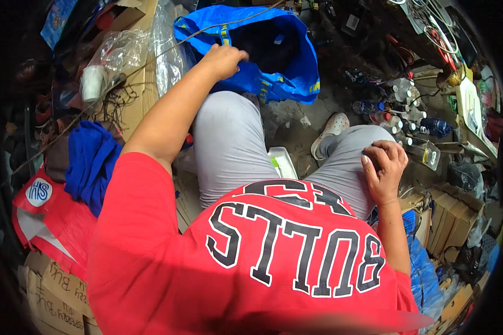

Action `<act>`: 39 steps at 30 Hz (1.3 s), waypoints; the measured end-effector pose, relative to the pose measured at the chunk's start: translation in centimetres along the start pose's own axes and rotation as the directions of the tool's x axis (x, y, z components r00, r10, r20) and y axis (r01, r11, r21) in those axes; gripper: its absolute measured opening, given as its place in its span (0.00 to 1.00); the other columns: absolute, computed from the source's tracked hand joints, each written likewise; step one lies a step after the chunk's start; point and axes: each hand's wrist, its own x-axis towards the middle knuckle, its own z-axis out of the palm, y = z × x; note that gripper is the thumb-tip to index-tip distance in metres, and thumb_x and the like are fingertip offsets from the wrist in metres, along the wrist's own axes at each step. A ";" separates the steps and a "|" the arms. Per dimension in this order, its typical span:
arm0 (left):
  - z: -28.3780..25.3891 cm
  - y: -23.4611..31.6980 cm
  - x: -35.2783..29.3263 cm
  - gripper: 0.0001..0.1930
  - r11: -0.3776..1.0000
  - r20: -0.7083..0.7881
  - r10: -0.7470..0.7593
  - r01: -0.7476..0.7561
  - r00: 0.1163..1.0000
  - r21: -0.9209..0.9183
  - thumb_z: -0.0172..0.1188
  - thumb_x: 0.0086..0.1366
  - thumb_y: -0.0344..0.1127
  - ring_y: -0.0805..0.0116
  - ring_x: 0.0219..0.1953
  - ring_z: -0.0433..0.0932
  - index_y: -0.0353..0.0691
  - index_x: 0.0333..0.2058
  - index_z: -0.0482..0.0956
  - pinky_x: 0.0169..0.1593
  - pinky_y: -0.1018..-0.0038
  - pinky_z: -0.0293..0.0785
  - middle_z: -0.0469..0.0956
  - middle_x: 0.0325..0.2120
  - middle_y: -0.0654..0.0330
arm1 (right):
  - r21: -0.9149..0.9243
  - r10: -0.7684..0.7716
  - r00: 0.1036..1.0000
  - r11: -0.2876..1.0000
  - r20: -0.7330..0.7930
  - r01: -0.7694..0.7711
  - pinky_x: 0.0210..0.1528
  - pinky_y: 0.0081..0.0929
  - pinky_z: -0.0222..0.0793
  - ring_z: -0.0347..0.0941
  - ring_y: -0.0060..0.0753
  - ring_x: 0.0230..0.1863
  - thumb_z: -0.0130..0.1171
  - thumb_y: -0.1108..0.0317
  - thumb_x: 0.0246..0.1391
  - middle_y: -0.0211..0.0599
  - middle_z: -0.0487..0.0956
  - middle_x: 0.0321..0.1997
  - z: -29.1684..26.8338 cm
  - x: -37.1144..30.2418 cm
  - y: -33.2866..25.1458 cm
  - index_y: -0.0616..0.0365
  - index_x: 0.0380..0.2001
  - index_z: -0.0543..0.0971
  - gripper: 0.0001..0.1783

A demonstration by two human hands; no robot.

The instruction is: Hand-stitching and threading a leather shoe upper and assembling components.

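The left hand point(224, 60) is resting at the blue bag point(297, 84), its grip impossible to tell; the right hand point(387, 170) is resting on the knee point(363, 137), thumb and fingers apart.

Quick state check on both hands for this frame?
Left hand: fingers curled at the blue bag's edge; grip cannot be told.
Right hand: loosely curled, partly open by the knee, nothing visible in it.
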 end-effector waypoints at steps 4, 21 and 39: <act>-0.9 -1.1 -1.3 0.11 0.990 0.181 0.109 -0.091 0.977 -0.104 0.60 0.46 0.25 0.50 0.35 0.78 0.42 0.30 0.82 0.38 0.61 0.73 0.79 0.30 0.53 | -0.001 0.029 0.999 1.000 0.035 -0.029 0.56 0.39 0.50 0.65 0.38 0.50 0.63 0.59 0.43 0.28 0.74 0.40 -0.3 0.9 -0.2 0.48 0.30 0.80 0.10; 4.4 -1.3 17.2 0.16 0.825 0.557 0.004 0.313 0.830 -0.471 0.56 0.56 0.34 0.64 0.38 0.80 0.42 0.44 0.80 0.44 0.70 0.75 0.82 0.36 0.57 | 0.031 0.070 0.990 0.997 0.119 -0.074 0.55 0.41 0.51 0.66 0.40 0.48 0.60 0.56 0.42 0.30 0.74 0.38 0.1 2.2 0.4 0.49 0.28 0.80 0.12; 15.0 1.2 22.8 0.17 0.938 0.141 0.245 -0.271 0.959 0.217 0.49 0.59 0.37 0.56 0.55 0.70 0.38 0.45 0.76 0.57 0.61 0.65 0.75 0.49 0.52 | -0.013 0.139 0.986 0.990 0.092 -0.139 0.53 0.40 0.51 0.66 0.39 0.46 0.61 0.55 0.41 0.29 0.74 0.36 -0.2 1.5 1.1 0.48 0.25 0.79 0.11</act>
